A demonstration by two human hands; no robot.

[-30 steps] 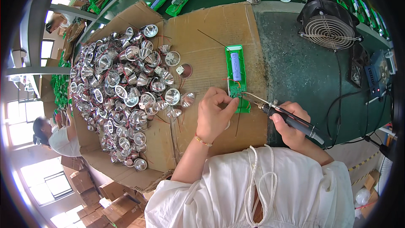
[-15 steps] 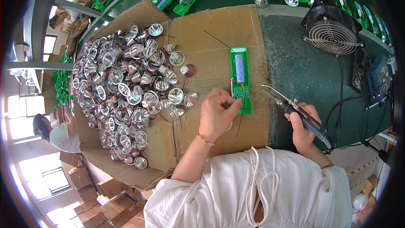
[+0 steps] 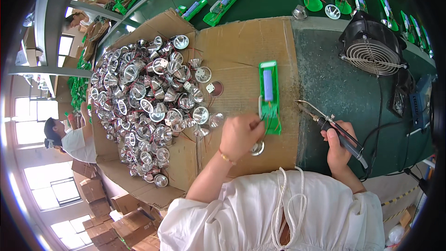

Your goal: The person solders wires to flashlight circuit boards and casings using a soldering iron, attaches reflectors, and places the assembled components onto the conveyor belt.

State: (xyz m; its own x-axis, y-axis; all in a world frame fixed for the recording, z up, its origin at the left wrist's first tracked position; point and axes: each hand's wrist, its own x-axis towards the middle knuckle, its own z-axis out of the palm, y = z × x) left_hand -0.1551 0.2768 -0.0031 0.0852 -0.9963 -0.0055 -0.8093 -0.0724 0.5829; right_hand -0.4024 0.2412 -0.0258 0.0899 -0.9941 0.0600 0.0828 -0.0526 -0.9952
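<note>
In front of me a narrow green plastic housing point(image 3: 275, 72) lies on the cardboard. It holds a purple cylindrical battery cell point(image 3: 268, 85) and a green circuit board point(image 3: 270, 109) with fine wires. My left hand point(image 3: 240, 135) is closed in a pinch at the board's left edge, on what looks like a thin wire; blur hides its exact hold. A silver reflector cup point(image 3: 257, 148) lies beside that hand, below the housing. My right hand point(image 3: 338, 145) is wrapped round a soldering iron point(image 3: 344, 135) with a thin curved metal tube along it. Its tip points left, apart from the housing.
Many silver reflector cups point(image 3: 137, 90) with red wires fill a cardboard box point(image 3: 190, 142) on the left. A black fan point(image 3: 371, 49) and a blue powered unit point(image 3: 422, 102) stand right. More green housings point(image 3: 224, 6) line the back. Another person point(image 3: 76, 142) sits far left.
The view has shifted slightly. My left hand has drawn a little left off the board, uncovering more of the reflector cup. The soldering iron has moved right, away from the housing.
</note>
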